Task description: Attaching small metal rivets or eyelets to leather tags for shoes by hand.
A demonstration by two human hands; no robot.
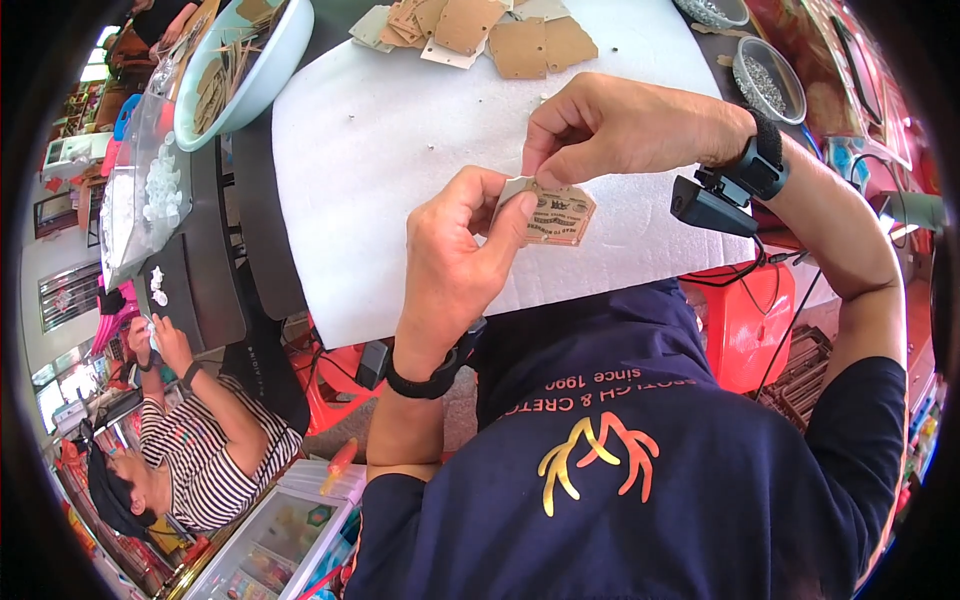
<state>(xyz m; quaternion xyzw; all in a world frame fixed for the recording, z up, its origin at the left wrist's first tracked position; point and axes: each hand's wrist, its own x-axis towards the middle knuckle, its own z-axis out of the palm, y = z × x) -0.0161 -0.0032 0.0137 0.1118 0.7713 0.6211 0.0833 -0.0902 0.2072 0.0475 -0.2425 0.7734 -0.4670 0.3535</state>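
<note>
Over the white foam sheet (390, 130), my left hand (452, 260) grips a small printed cardboard card (565, 222) between thumb and fingers. The card is tan with dark print and angled corners, and its face tilts up toward me. My right hand (620, 130) comes in from the right, thumb and forefinger pinched together at the card's upper edge. Whether those fingertips hold a tiny part or the card itself is hidden. Beyond both hands, a loose pile of brown and pale cardboard cards (468, 25) lies at the sheet's far edge.
Small metal bits in a clear tub (770, 80) stand at the far right, beside another tub (712, 10). A pale blue basin (290, 65) with cardboard scraps is far left, near a clear bag of white pieces (160, 190). A seated person (205, 440) works at left. Black wrist devices (712, 205) carry cables.
</note>
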